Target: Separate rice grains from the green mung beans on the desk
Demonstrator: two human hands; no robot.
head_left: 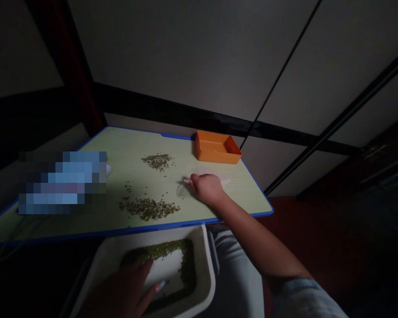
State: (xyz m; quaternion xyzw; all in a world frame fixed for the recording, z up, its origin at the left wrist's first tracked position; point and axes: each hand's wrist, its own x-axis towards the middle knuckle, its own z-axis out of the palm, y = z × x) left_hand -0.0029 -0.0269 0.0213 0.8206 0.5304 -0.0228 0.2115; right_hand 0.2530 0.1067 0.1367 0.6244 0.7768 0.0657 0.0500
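Observation:
My left hand is low in a white plastic basin, its thumb and fingers apart. Small green beans line the basin's sides around a bare patch of bottom. Over the table, my right hand is closed, fingers curled and the tips pressed together near the surface. Whatever may be in that pinch is hidden. Under and behind this hand lies a pale, whitish patch, too faint to make out. Left of it are two loose piles: a nearer bean pile with pale bits mixed in, and a farther bean pile.
An orange open box stands at the table's far right corner. A blurred-out blue object is at the left side. The table has a blue rim. Pale panels rise behind it. The basin sits below the near edge.

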